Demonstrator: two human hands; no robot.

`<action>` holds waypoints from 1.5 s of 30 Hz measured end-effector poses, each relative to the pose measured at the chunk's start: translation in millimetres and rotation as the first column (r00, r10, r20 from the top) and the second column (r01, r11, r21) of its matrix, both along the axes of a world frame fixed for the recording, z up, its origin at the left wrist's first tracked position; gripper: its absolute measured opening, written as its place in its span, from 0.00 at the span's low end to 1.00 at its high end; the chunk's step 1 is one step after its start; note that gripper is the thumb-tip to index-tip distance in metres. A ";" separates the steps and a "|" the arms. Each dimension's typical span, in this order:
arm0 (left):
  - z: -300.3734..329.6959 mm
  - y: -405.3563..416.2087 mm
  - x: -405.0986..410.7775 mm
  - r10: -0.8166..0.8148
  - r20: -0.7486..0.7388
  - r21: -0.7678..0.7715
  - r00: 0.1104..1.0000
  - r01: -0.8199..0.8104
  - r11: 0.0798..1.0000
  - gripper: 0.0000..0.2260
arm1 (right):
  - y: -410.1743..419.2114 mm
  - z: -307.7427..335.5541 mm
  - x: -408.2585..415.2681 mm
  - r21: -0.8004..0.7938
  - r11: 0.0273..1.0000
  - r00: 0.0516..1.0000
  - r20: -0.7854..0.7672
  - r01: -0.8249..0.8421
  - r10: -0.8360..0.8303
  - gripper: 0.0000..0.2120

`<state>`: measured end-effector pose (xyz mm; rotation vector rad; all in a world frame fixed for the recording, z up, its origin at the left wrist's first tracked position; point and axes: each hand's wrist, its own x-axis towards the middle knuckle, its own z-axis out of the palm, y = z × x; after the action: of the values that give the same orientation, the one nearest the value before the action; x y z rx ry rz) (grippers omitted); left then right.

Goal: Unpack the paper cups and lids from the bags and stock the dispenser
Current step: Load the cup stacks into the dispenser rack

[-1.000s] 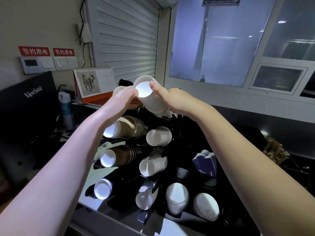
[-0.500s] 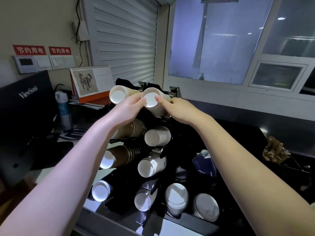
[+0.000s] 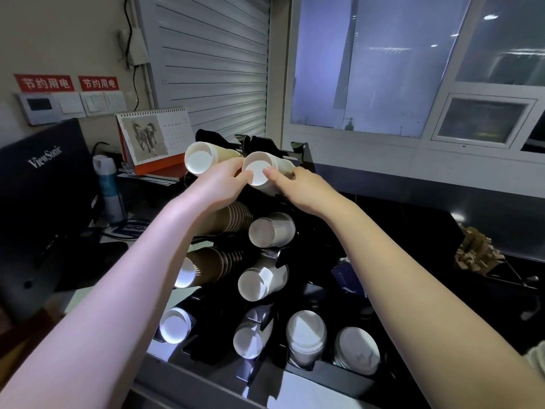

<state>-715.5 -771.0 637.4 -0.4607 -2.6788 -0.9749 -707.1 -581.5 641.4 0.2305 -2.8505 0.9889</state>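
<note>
A black tiered cup dispenser (image 3: 300, 154) holds stacks of paper cups lying on their sides, bases toward me. In its top right slot lies a white cup stack (image 3: 259, 172). My right hand (image 3: 298, 187) grips this stack from the right, thumb on the base. My left hand (image 3: 221, 184) holds the same stack from the left, fingertips at the base rim. Another white cup stack (image 3: 200, 157) fills the top left slot. Brown ribbed cups (image 3: 215, 261) and white cups (image 3: 271, 231) fill the lower slots. Lids (image 3: 306, 335) stand in the bottom right compartments.
A dark monitor (image 3: 44, 187) stands at the left, with a spray bottle (image 3: 107, 184) and a desk calendar (image 3: 153, 137) behind it. Blue packets (image 3: 345, 278) sit in the dispenser's right side. A crumpled brown paper object (image 3: 474, 252) lies on the black counter at right.
Both hands lowered the white cup stack from mid-air into the dispenser's top right slot and pushed it back. The top left stack, hidden a second ago, now shows.
</note>
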 end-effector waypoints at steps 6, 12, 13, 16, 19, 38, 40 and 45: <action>-5.5 3.5 21.5 0.073 -0.208 0.026 0.975 -0.069 0.997 0.21 | 1.6 -6.6 21.6 -0.048 0.998 0.999 -0.030 0.043 -0.044 0.40; -21.5 3.5 53.4 0.090 -0.438 -0.046 0.895 -0.123 0.991 0.19 | 25.9 -30.9 67.0 0.041 0.999 0.986 -0.167 0.034 -0.027 0.32; -25.2 6.7 61.3 0.087 -0.454 -0.039 0.887 -0.118 0.992 0.18 | 31.7 -35.9 75.8 0.063 0.997 0.984 -0.177 0.041 -0.030 0.32; -39.5 22.5 89.8 0.118 -0.433 0.006 0.894 -0.128 0.992 0.16 | 48.2 -53.3 108.9 0.102 0.994 0.985 -0.171 0.034 -0.016 0.33; -57.6 42.0 115.9 0.103 -0.379 0.019 0.919 -0.104 0.994 0.13 | 66.3 -76.3 140.9 0.117 0.993 0.988 -0.153 0.007 0.011 0.32; -183.1 208.6 250.5 -0.198 0.045 0.112 0.979 0.192 0.975 0.10 | 195.8 -178.3 331.7 -0.021 0.999 0.998 -0.038 0.047 -0.047 0.19; -189.3 225.1 261.2 -0.232 0.081 0.146 0.969 0.218 0.965 0.11 | 211.6 -186.9 349.6 -0.033 0.996 0.996 -0.037 0.081 -0.082 0.17; -199.0 265.2 278.5 -0.340 0.152 0.207 0.928 0.307 0.929 0.18 | 251.8 -200.5 380.0 -0.128 0.964 0.970 -0.041 0.232 -0.239 0.09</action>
<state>-437.1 -505.8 438.5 -0.8325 -2.6913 -1.4039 -327.0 -329.6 440.9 -0.0895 -2.6748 1.0820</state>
